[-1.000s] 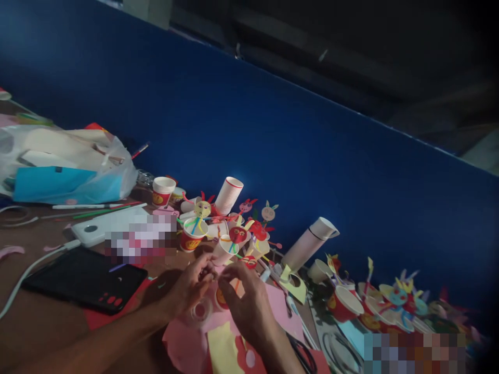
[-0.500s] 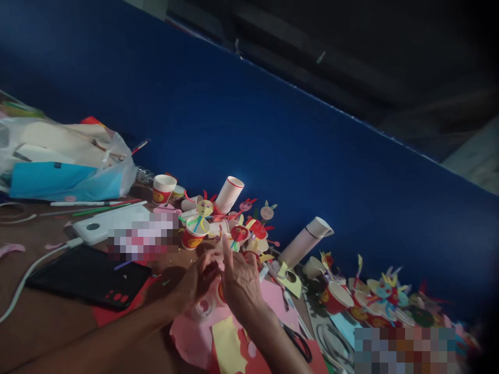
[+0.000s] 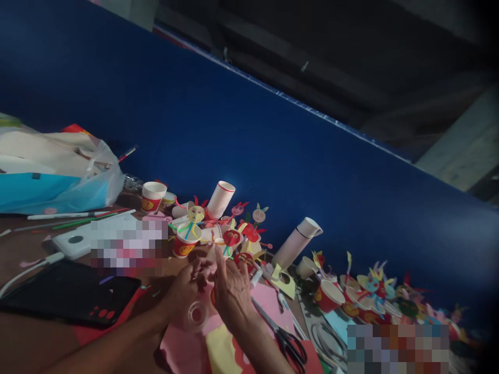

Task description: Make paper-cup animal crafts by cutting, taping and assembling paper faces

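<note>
My left hand point(image 3: 190, 280) and my right hand point(image 3: 233, 291) meet over sheets of pink paper point(image 3: 183, 345). Bent fingers close the left hand; the right index finger points up while its other fingers curl in. Whatever they pinch between them is small and hidden from me. Just below the hands lies a roll of clear tape point(image 3: 197, 315). A yellow paper piece point(image 3: 219, 349) rests on the pink sheets. Beyond my fingertips stand paper cups with paper figures, including a red round face point(image 3: 231, 237) and a yellow face point(image 3: 195, 213).
Black scissors point(image 3: 289, 344) lie right of my right forearm. A black phone-like slab point(image 3: 66, 296) and a white power bank point(image 3: 74, 241) with a cable occupy the left. A pale thermos point(image 3: 298, 241) and stacked cups point(image 3: 221, 200) stand before a blue partition point(image 3: 249, 135). More decorated cups point(image 3: 329, 295) crowd the right.
The view has shifted a little, so most things sit further left. My hands stay together in nearly the same pose. The scissors beside my right forearm show more fully now.
</note>
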{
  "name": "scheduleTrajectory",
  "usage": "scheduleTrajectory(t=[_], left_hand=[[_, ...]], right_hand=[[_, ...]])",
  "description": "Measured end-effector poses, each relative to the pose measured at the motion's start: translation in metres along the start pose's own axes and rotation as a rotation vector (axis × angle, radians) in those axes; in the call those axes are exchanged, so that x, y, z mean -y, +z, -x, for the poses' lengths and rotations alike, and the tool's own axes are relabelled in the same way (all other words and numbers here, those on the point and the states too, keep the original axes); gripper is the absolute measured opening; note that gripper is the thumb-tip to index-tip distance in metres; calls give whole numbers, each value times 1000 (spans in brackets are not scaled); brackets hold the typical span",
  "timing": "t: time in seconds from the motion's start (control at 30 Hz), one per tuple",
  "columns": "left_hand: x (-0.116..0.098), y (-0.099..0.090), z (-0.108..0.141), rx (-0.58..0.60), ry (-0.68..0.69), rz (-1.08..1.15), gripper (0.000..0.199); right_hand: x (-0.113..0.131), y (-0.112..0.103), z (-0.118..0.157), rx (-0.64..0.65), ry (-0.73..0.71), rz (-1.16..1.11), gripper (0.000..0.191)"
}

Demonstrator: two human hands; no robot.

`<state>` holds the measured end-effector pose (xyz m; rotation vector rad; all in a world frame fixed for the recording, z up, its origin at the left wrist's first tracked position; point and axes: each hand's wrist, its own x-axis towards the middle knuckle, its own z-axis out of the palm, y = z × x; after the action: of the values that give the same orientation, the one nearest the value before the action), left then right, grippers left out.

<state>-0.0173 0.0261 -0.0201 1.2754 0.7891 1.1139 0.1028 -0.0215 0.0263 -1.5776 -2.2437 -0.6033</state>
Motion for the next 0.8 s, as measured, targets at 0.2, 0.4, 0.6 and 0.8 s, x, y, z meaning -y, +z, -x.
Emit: scheduleTrajectory(t=[0.2, 0.4, 0.6, 0.8], left_hand=[[0, -4, 0, 103, -9, 75, 26], [6, -2, -4, 128, 13, 81, 31], [9, -2, -5, 154, 65, 68, 31], [7, -4, -2, 114, 24, 84, 26]], right_hand=[[-3, 4, 2, -86, 24, -32, 78], [-6, 6, 5, -110, 23, -7, 78], [-4, 6, 5, -112, 33, -12, 76], [-2, 5, 4, -132, 18, -18, 74]])
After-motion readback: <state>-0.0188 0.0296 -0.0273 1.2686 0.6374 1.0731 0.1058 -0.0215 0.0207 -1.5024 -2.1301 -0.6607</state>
